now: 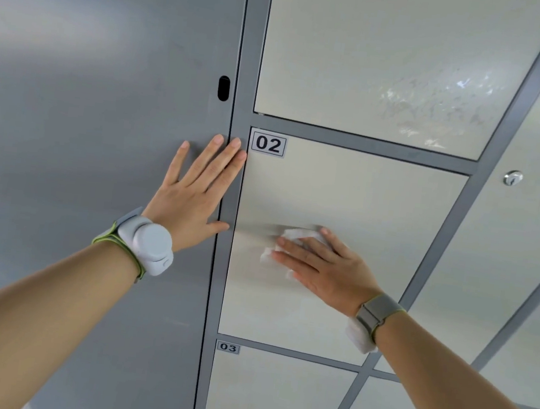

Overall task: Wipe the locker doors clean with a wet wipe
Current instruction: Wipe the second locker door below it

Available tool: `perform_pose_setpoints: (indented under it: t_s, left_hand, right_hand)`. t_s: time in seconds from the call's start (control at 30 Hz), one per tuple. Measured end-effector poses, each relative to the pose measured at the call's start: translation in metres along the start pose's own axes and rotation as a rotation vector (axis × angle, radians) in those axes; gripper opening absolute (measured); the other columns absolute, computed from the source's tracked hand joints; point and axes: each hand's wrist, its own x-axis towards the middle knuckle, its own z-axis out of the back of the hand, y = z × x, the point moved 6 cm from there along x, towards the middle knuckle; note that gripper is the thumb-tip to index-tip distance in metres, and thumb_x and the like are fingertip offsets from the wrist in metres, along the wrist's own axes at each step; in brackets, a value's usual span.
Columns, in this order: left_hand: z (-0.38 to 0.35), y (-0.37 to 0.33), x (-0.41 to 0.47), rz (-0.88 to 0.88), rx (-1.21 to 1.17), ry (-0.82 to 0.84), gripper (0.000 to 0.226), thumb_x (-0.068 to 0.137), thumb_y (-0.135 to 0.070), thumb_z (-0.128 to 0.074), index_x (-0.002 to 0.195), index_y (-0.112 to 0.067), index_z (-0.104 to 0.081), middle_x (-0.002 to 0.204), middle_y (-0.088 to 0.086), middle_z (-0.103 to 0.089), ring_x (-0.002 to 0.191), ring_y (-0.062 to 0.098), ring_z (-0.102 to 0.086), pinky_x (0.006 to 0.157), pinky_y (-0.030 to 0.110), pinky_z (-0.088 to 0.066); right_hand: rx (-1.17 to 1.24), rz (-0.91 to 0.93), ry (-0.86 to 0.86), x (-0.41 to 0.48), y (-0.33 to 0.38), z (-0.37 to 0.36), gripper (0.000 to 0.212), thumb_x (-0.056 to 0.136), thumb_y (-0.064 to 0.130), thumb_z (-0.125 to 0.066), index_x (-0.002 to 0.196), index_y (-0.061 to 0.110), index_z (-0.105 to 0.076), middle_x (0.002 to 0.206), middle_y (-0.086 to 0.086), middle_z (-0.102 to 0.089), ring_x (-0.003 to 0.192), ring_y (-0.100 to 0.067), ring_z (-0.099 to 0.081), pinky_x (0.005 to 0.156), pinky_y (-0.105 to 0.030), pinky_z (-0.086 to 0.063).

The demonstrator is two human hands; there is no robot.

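- The left hand [196, 192] lies flat with its fingers straight and spread. The palm is on the grey side panel [90, 83] and the fingertips reach the grey frame [245, 67], just left of and below the "02" label [268, 144]. It holds nothing.
- The right hand [328, 271] is also flat, its fingers straight, and presses the wet wipe [295, 234] against the locker door [347, 196]. It is well below the label and slightly to its right.
- The two hands are apart, with the frame strip between them.
- The wipe is a crumpled white wad. Most of it is under the fingers, with its edges showing above and to the left of them.
- The step in hand looks like wiping the door that bears the label. To do it well, keep the palm pressure even and overlap the strokes. Carry them into the corners and up around the label, easing off at its edges so it does not lift.
- The bracing left hand probably steadies the reach. It may leave prints on the grey panel.
- The door is smooth, matt and cream, a flat rectangle set in narrow grey metal bars.
- The door above the label [378, 65] shows mottled wet streaks that catch the light, so it seems already wiped.
- The door marked "03" [274, 393], far below the label, looks dry.
- A round silver lock [512, 178] sits far to the right of the label, and a dark oval slot [223, 88] lies up and to its left.
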Motion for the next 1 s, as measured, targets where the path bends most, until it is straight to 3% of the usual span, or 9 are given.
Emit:
perform_pose_setpoints:
  t_s: [0.17,0.4,0.8,0.9,1.0]
  left_hand:
    - [0.008,-0.013,0.007,-0.049,0.009,-0.096,0.108,0.082,-0.044,-0.075,0.161,-0.006,-0.012,0.168,0.009,-0.01,0.155,0.026,-0.011,0.123,0.058,-0.014]
    - [-0.001,-0.046,0.02,-0.164,0.012,-0.087,0.099,0.087,-0.049,-0.067,0.16,-0.007,-0.016,0.168,0.007,-0.013,0.155,0.025,-0.012,0.123,0.058,-0.016]
    - [-0.009,-0.053,0.024,-0.191,0.021,-0.106,0.099,0.088,-0.053,-0.063,0.161,-0.008,-0.015,0.168,0.006,-0.014,0.155,0.026,-0.015,0.12,0.061,-0.02]
    - [-0.009,-0.052,0.023,-0.19,0.011,-0.114,0.1,0.086,-0.051,-0.067,0.16,-0.008,-0.017,0.168,0.006,-0.017,0.154,0.026,-0.017,0.12,0.061,-0.02]
    - [-0.009,-0.052,0.023,-0.188,0.017,-0.113,0.097,0.089,-0.052,-0.063,0.161,-0.008,-0.016,0.168,0.006,-0.017,0.155,0.025,-0.016,0.121,0.061,-0.02]
  right_hand:
    - [-0.072,-0.178,-0.088,0.009,-0.034,0.016,0.052,0.101,0.043,-0.054,0.15,0.033,-0.042,0.156,0.011,-0.04,0.129,-0.017,-0.052,0.115,-0.044,-0.034]
    - [-0.07,-0.438,-0.116,0.0,-0.038,0.018,0.049,0.102,0.042,-0.052,0.149,0.029,-0.044,0.155,0.006,-0.04,0.131,-0.024,-0.046,0.119,-0.048,-0.026]
    - [-0.064,-0.364,0.007,-0.023,-0.017,0.008,0.053,0.1,0.046,-0.054,0.151,0.034,-0.041,0.157,0.01,-0.036,0.126,-0.018,-0.052,0.119,-0.045,-0.028]
    - [-0.084,-0.433,-0.056,-0.011,-0.038,0.021,0.05,0.101,0.045,-0.052,0.149,0.034,-0.043,0.155,0.01,-0.039,0.129,-0.02,-0.053,0.118,-0.046,-0.028]
    - [-0.08,-0.562,-0.103,0.0,-0.062,0.03,0.05,0.104,0.045,-0.047,0.151,0.031,-0.039,0.156,0.007,-0.037,0.138,-0.023,-0.041,0.121,-0.049,-0.02]
